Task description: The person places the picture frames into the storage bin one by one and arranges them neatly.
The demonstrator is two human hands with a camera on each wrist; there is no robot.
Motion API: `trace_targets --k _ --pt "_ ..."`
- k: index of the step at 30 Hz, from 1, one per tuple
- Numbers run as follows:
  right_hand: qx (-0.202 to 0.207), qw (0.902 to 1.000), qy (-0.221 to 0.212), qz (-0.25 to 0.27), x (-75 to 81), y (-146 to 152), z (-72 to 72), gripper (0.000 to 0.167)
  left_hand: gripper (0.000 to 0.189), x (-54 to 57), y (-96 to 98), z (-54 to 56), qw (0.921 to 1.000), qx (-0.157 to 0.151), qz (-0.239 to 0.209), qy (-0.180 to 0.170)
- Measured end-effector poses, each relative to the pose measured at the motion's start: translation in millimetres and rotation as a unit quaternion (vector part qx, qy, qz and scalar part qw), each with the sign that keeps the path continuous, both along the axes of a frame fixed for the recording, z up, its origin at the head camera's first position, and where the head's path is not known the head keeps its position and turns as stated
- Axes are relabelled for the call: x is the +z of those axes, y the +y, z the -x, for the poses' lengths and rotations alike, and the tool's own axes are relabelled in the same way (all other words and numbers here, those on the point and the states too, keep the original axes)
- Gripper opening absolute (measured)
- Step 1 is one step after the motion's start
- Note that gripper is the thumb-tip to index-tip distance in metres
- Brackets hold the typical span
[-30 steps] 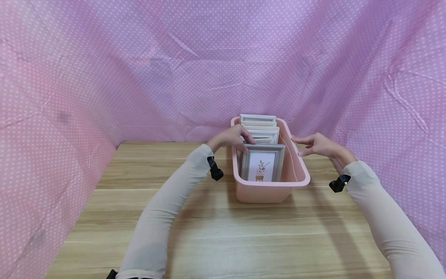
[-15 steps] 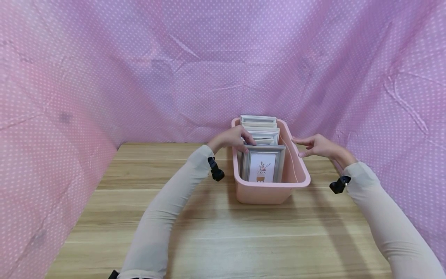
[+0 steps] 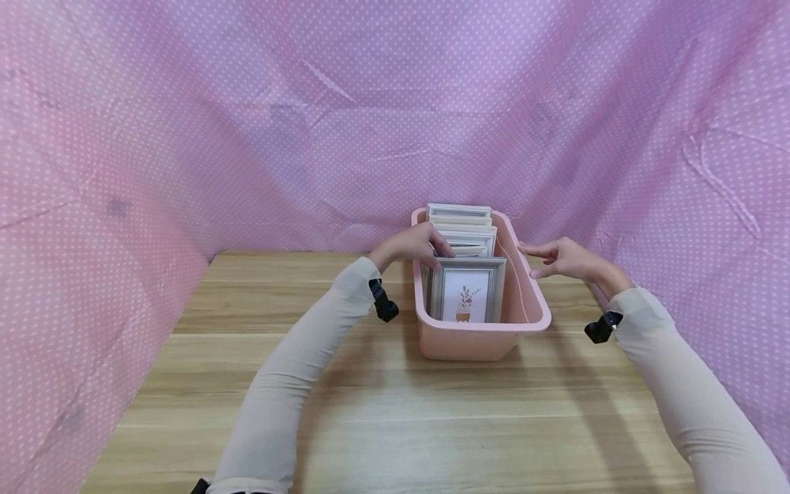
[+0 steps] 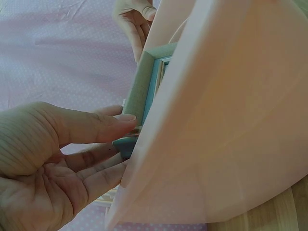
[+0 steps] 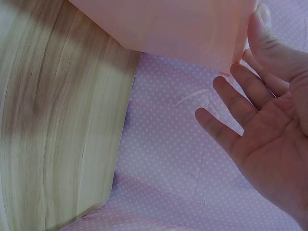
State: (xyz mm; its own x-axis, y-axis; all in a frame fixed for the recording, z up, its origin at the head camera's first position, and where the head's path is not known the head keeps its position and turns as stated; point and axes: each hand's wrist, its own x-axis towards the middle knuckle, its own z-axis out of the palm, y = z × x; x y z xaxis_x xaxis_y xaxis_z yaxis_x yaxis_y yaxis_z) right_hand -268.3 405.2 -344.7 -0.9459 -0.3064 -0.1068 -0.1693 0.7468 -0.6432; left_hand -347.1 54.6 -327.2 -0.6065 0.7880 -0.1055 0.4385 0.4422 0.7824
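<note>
A pink plastic bin (image 3: 467,342) stands on the table with several picture frames upright in a row inside. At the front of the row is a silver-grey picture frame (image 3: 497,288) with a white plant print. My left hand (image 3: 415,245) pinches this frame at its upper left corner. In the left wrist view the thumb lies on the frame's (image 4: 143,91) face and the fingers reach behind it; the bin's wall hides the lower part. My right hand (image 3: 566,259) rests its fingertips at the bin's right rim. In the right wrist view its fingers (image 5: 226,98) are spread and fairly straight.
Lighter picture frames (image 3: 459,210) fill the back of the bin. A wooden table (image 3: 247,329) lies under it, widest to the left and front. Pink dotted cloth (image 3: 345,123) hangs behind and along both sides, close to the table's edges.
</note>
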Motion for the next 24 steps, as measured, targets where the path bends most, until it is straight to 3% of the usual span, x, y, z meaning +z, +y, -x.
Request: trace_targets --k 16,24 --pt "0.014 0.9993 0.035 0.004 -2.9 -1 -0.2 0.064 0.039 -2.5 -5.7 5.1 0.9997 0.007 -0.02 0.013" --pt "0.005 0.9997 0.023 0.007 -0.4 -1 -2.5 0.065 0.036 -0.9 -11.4 9.3 0.9972 0.029 -0.052 0.045"
